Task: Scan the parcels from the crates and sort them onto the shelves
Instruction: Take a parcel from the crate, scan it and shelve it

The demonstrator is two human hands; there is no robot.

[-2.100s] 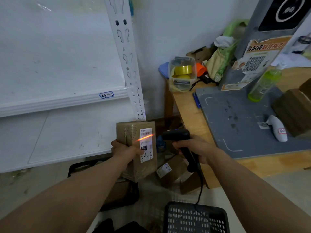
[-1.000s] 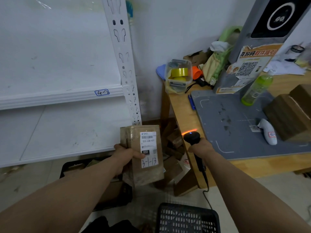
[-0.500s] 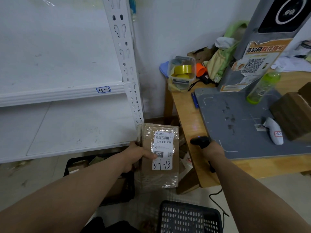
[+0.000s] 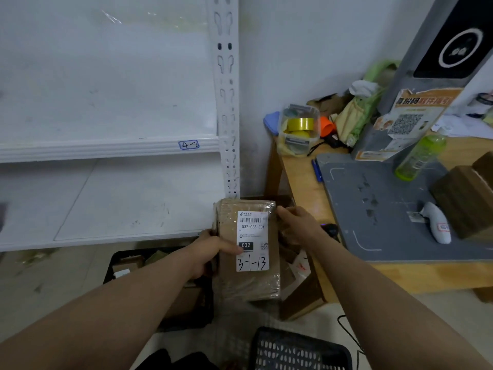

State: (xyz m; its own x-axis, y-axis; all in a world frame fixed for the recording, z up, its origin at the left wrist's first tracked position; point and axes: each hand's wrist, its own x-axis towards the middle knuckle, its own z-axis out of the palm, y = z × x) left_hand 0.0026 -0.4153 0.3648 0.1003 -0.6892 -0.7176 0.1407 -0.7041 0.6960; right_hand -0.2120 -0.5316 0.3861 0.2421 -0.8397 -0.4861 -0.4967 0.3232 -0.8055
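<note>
From the head camera, you are holding the parcel point(image 4: 249, 284) upright in the middle of the frame, a little below centre. It is in the air in front of the lower shelf's right end and above the floor. Its white label point(image 4: 252, 241) faces you, printed "032-038-E01" with "3-1-13" handwritten beneath.

Your left hand point(image 4: 210, 252) grips the parcel's left side, with the thumb pressed across the front onto the label's edge and the fingers wrapped behind. Your right hand point(image 4: 298, 225) touches the parcel's upper right corner with the thumb on the edge. Its fingers are hidden behind the box, so you cannot tell whether it grips or only steadies.

The black scanner point(image 4: 330, 230) shows just right of your right wrist, at the near edge of the wooden table point(image 4: 301, 182) on the right of the frame.

The white shelves fill the upper left. The upper shelf point(image 4: 106, 149) carries a blue handwritten tag on its front edge, and the lower shelf point(image 4: 120, 204) is beneath it.

A black crate point(image 4: 117, 263) holding small boxes sits on the floor under your left forearm. A second, meshed crate point(image 4: 293, 348) is at the bottom centre.

On the table lie a grey mat point(image 4: 386, 209), a green bottle point(image 4: 418, 156) and a clear tub of tape rolls point(image 4: 298, 129).
</note>
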